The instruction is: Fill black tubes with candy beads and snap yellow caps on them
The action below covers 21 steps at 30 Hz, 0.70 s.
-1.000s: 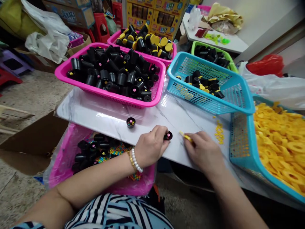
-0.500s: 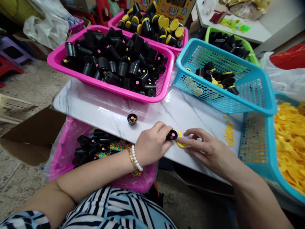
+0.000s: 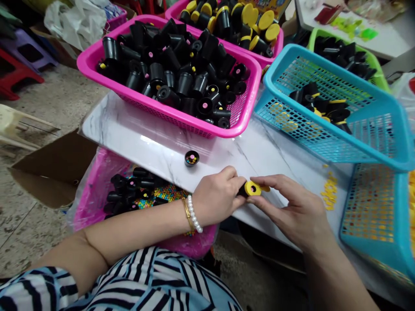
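- With the left hand, grips a black cup by fingers curled around its side; points its end toward the right fingers;
- With the right hand, pinches a yellow lid between thumb and forefinger, thumb at its lower edge, forefinger at the upper one; bends the other fingers behind, not clear to tell;
- Has this lid at the end of the cup, between both sets of fingers; cannot tell if it is fully seated;
- Ahead of the left fingers, on the white table, finds an open cup, upright, with coloured balls inside;
- To the right of the right fingers, finds small yellow pieces, scattered near the blue basket;
- Farther beyond the left fingers, finds the pink basket, full of black cups
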Motion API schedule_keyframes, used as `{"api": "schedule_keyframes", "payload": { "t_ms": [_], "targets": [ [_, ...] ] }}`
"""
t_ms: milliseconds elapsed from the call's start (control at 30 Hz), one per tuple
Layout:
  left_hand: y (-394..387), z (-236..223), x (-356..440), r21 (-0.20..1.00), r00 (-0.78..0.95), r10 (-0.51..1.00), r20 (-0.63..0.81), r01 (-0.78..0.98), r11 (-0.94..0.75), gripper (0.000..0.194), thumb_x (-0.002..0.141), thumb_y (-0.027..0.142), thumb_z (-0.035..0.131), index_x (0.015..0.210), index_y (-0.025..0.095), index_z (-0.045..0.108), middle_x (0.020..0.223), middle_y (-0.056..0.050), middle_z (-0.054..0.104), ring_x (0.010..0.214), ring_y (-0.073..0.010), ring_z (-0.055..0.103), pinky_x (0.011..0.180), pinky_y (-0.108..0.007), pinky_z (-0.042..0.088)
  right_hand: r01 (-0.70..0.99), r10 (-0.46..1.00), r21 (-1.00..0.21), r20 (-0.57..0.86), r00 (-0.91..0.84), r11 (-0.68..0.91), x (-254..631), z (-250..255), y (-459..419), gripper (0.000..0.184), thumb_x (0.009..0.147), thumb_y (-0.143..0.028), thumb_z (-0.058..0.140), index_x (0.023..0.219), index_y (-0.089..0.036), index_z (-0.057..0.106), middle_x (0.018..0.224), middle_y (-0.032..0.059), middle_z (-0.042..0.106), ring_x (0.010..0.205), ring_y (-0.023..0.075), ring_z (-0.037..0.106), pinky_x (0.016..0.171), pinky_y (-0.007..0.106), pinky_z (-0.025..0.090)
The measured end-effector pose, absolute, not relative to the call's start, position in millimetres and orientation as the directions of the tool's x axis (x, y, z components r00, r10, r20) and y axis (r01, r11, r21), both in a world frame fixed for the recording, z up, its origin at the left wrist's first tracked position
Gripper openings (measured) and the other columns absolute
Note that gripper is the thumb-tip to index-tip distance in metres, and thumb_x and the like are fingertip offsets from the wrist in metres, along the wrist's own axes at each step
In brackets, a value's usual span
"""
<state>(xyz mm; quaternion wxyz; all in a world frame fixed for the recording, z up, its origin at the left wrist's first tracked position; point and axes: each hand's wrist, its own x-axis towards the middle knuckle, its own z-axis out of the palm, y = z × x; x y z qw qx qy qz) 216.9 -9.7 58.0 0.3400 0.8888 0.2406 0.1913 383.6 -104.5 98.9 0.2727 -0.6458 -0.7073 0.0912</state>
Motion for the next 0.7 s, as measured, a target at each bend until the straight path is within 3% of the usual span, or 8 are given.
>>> {"api": "schedule_keyframes", "payload": {
  "t_ms": [333,433,500,600,700],
  "targets": [
    [-9.0,60.7,217.7,0.676,0.832,0.541,0.124,0.328,-0.660,0.022,0.093,0.037,0.061,0.102,0.018,0.069,0.090,-0.003,0.062,0.077,-0.0169,0.061,0.065,-0.028,0.050,0.885,0.980,-0.456,0.201,0.000,0.094,379.9,106.2,-103.3,0.018,0.091,-0.036,0.066,0.107,-0.026,0.065,0.093,0.0045,0.071,0.081,0.0199,0.069,0.070,0.032,0.054],
    [-0.9,68.3,216.2,0.722,0.839,0.538,0.079,0.324,-0.611,0.019,0.088,0.029,0.066,0.101,0.017,0.071,0.087,-0.003,0.064,0.077,-0.0169,0.061,0.068,-0.028,0.049,0.896,0.982,-0.430,0.187,-0.033,0.112,378.6,109.5,-100.4,0.016,0.093,-0.036,0.064,0.105,-0.025,0.065,0.092,0.0041,0.070,0.080,0.0189,0.069,0.068,0.030,0.053],
    [7.1,77.4,214.3,0.821,0.877,0.481,-0.006,0.279,-0.499,0.017,0.086,0.023,0.064,0.100,0.017,0.073,0.077,-0.001,0.064,0.071,-0.0142,0.060,0.065,-0.025,0.046,0.901,0.980,-0.414,0.194,-0.052,0.130,378.9,110.7,-99.7,0.016,0.093,-0.035,0.063,0.105,-0.024,0.064,0.090,0.0038,0.070,0.079,0.0182,0.068,0.067,0.029,0.052],
    [14.0,88.7,213.7,0.952,0.919,0.348,-0.184,0.255,-0.171,0.025,0.092,0.031,0.056,0.102,0.018,0.074,0.059,0.003,0.058,0.055,-0.0093,0.054,0.053,-0.019,0.040,0.901,0.978,-0.412,0.198,-0.060,0.138,379.9,110.0,-100.6,0.016,0.094,-0.035,0.060,0.106,-0.025,0.063,0.089,0.0033,0.069,0.078,0.0180,0.068,0.066,0.029,0.052],
    [10.2,89.9,217.6,0.965,0.882,0.399,-0.251,0.260,0.033,0.033,0.097,0.035,0.047,0.099,0.017,0.075,0.055,0.004,0.054,0.048,-0.0067,0.052,0.048,-0.016,0.038,0.909,0.978,-0.396,0.205,-0.051,0.130,379.3,106.2,-102.7,0.017,0.094,-0.037,0.060,0.107,-0.026,0.063,0.088,0.0032,0.068,0.077,0.0183,0.067,0.067,0.029,0.051]
  ]
}}
